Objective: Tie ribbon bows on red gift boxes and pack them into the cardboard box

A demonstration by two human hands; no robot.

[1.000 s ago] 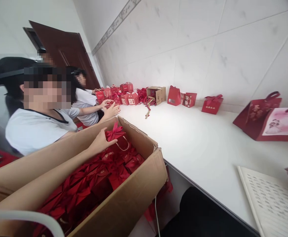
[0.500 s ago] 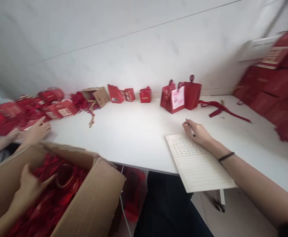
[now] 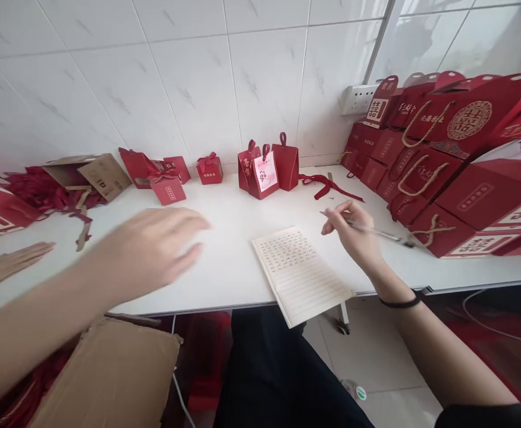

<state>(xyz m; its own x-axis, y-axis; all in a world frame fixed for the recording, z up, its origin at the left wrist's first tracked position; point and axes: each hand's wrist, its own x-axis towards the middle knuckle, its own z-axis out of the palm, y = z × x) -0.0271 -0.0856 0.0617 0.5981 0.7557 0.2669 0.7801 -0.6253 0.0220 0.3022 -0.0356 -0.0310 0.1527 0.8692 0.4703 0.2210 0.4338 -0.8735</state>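
Pen (image 3: 380, 232) grasped in the right hand (image 3: 356, 238), which we place above the white table (image 3: 227, 261), just right of the lined notebook (image 3: 309, 288). We note writing on the notebook's upper lines; its near end overhangs the table's front edge. Left hand (image 3: 162, 246) blurred, fingers released and outstretched over the table's left half. Beyond it, toward the back edge, we log a bow-topped red box (image 3: 170, 191). Red gift boxes (image 3: 477, 202) stand stacked at the table's right end.

Workrm., prob. gift pkg.: wht. counter (image 3: 225, 264), stacked red gift boxes (image 3: 479, 193), cardbd. carton (image 3: 118, 365), tiled wall (image 3: 189, 71).
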